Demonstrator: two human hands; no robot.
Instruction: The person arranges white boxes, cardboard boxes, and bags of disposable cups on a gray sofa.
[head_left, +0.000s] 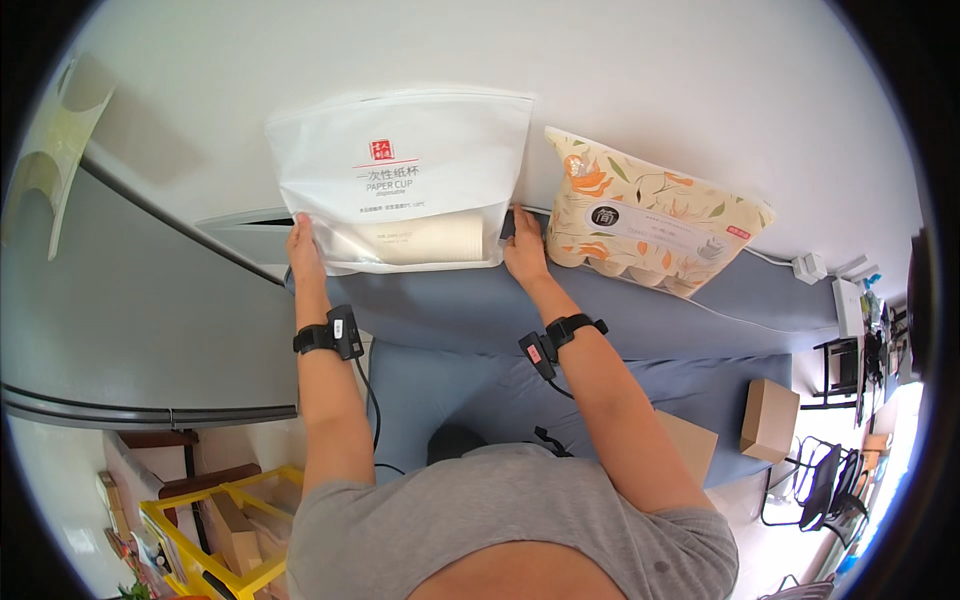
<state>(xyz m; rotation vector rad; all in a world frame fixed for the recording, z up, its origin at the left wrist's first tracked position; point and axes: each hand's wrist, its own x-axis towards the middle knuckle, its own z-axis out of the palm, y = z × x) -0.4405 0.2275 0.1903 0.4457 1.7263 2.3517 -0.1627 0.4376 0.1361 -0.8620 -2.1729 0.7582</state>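
A white zip bag of disposable paper cups (405, 180) stands upright against the wall on top of the blue-grey sofa backrest, its stack of cups showing through a clear lower window. My left hand (305, 244) grips the bag's lower left edge. At its lower right edge is my right hand (526, 241), fingers pointing up beside the bag; whether they press on it is unclear. Just to the right, a floral-patterned pack of paper rolls (652, 214) leans on the wall, touched by neither hand. Both wrists wear black strapped devices.
A grey refrigerator (150, 300) borders the left side. On the sofa seat (420, 382) lie cardboard boxes (770, 420). A white cable (739, 324) runs along the backrest to a plug adapter (808, 268). At lower left stands a yellow-framed bin (255, 577); black chairs (821, 487) are far right.
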